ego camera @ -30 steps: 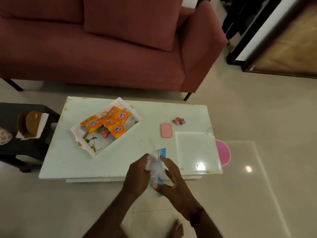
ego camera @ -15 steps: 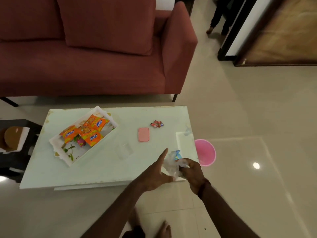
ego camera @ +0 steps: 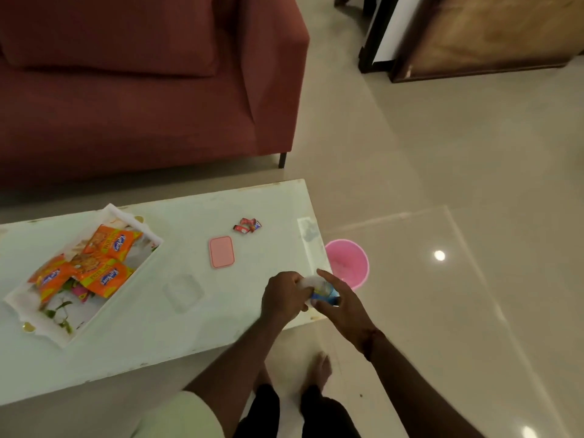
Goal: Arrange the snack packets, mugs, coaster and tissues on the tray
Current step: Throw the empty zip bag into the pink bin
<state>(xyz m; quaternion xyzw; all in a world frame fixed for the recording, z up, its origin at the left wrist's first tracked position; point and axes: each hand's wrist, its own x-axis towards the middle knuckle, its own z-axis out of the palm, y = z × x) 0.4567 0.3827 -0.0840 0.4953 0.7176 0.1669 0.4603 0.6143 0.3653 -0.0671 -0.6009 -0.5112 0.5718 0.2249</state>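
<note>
A white floral tray lies on the left of the pale table and holds several orange snack packets. At the table's right front corner both hands meet on a blue-and-white tissue packet. My left hand grips its white crumpled end. My right hand holds the blue end from the right. A pink rectangular coaster lies mid-table, and a small red wrapper sits behind it. A clear glass dish is faintly visible in front of the coaster. No mugs are in view.
A pink bucket stands on the floor just past the table's right edge. A red sofa runs along the far side. My bare feet are on the glossy tiled floor by the table's front corner.
The view has swung right and closer. Both hands stay together on the tissue packet, now over the table's right front corner; my left hand has closed onto the white end.
</note>
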